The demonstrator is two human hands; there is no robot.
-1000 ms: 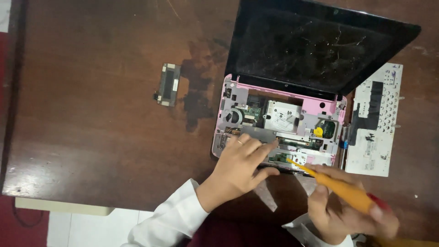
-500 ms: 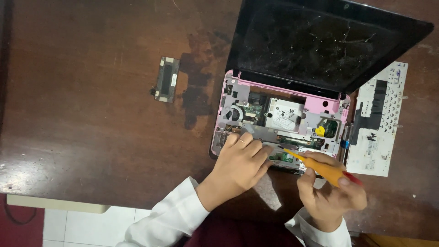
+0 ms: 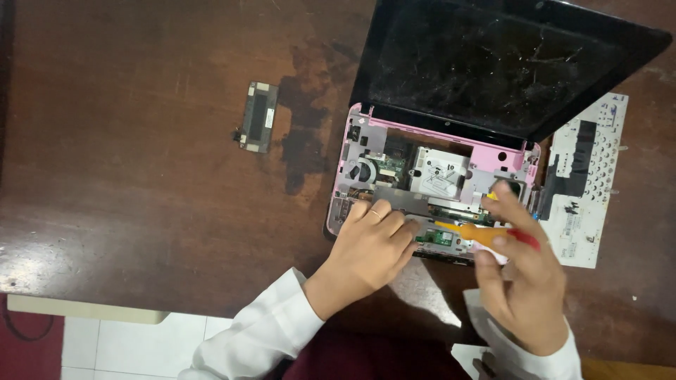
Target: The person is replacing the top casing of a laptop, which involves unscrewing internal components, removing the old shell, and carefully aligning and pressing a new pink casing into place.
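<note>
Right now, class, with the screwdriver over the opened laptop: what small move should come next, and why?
Probably lower the screwdriver tip onto the green board at the laptop front edge. The right hand holds it just above there, and the left hand already braces the case beside that spot.

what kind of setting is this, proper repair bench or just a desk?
Looks like an ordinary desk used for a repair, not a fitted bench: a stained dark wooden table over white tiled floor, holding a pink laptop opened to its boards, with its removed keyboard beside it.
</note>
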